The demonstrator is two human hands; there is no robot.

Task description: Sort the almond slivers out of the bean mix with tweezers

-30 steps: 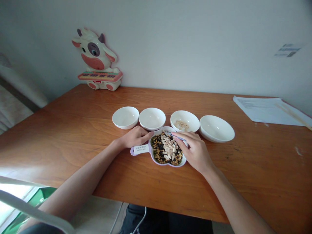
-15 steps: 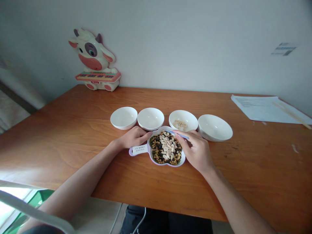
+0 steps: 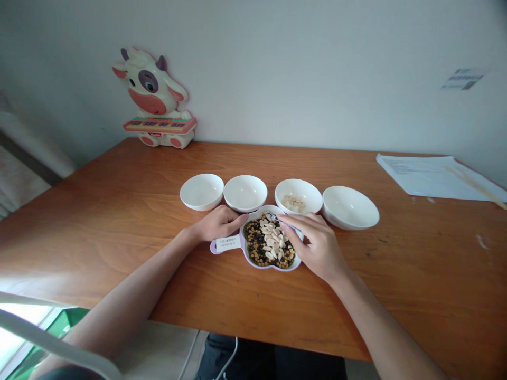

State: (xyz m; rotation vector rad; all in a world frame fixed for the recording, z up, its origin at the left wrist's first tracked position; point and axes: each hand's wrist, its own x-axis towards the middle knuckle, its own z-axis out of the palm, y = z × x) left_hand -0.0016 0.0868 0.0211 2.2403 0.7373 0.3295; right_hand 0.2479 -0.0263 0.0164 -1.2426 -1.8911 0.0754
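The left hand (image 3: 219,223) lies at the near left of the lobed white dish (image 3: 273,267), its fingers curled and pressed together against the rim; I cannot tell whether that grip holds the rim or merely touches it. The right hand (image 3: 317,246) sits over the dish's right side, its grip pinching a slim blue-edged utensil (image 3: 289,224) that runs to the upper left across the rim, its tip too hidden to identify. The dish sits at the near centre of the bench (image 3: 415,253), its lilac handle (image 3: 226,244) pointing left, and it holds a dark mix of beans and grains (image 3: 257,248) under a heap of pale kernels (image 3: 272,236). The work in hand appears to centre on that heap. Just beyond stand four white bowls in a row: the third (image 3: 298,184) holds a few pale kernels (image 3: 293,202). Papers (image 3: 435,177) lie at the far right, and a cow-shaped toy keyboard (image 3: 154,100) stands at the upper left against the wall.
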